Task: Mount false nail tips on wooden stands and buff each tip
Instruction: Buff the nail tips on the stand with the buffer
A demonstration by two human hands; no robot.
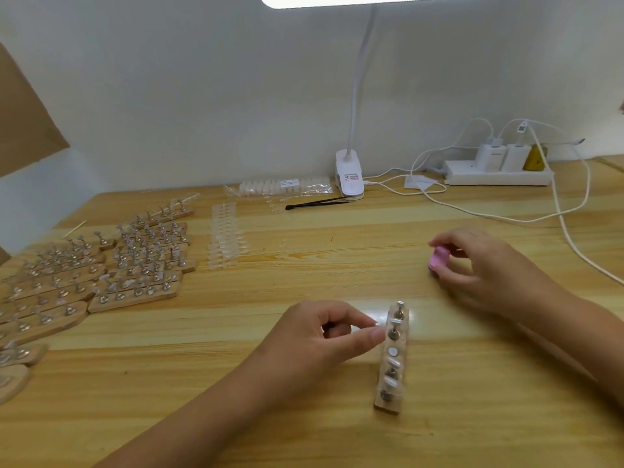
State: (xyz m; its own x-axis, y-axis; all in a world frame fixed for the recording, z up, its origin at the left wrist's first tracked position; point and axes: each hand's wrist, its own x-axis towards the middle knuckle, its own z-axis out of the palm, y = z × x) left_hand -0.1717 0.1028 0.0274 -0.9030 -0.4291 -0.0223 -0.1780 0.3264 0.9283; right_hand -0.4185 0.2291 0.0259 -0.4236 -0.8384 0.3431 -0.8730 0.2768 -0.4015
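The far-left stands (pixel 101 275) look filled. My left hand (pixel 324 336) pinches a clear tip (pixel 377 324) beside the near stand (pixel 393 363); my right hand (pixel 479 265) grips the pink buffer (pixel 439 258). Buffing here likely remains.

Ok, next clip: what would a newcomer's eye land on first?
Probably the two hands at the front: the left hand pinches a clear nail tip beside a single wooden stand with metal pegs, while the right hand holds a pink buffing block further right. Next, the crowd of stands spread out at far left.
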